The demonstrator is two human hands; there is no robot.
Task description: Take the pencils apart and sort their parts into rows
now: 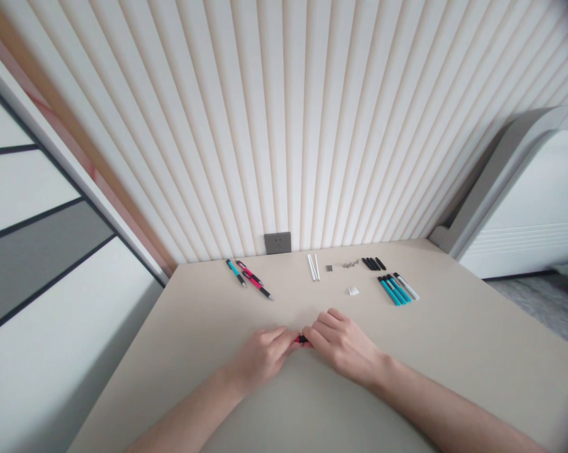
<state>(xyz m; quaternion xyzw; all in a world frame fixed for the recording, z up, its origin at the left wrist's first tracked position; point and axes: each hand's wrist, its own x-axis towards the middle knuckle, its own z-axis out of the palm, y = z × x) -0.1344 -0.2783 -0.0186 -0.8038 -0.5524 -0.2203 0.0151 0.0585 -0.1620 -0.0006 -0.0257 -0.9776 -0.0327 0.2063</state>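
Left hand (265, 351) and right hand (339, 340), fingers of both clamped on a mostly hidden red-and-black pen (300, 340) at mid-table (302, 409), teal barrels (390, 291) toward the far right corner, 3 pens (258, 286) toward the far left, white rods (311, 267) near the far edge

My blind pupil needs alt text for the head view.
Left hand and right hand hold a red and black pen, mostly hidden, at a table. Beyond lie a blue pen, two red pens and, farther right, white rods, black tubes, blue barrels.
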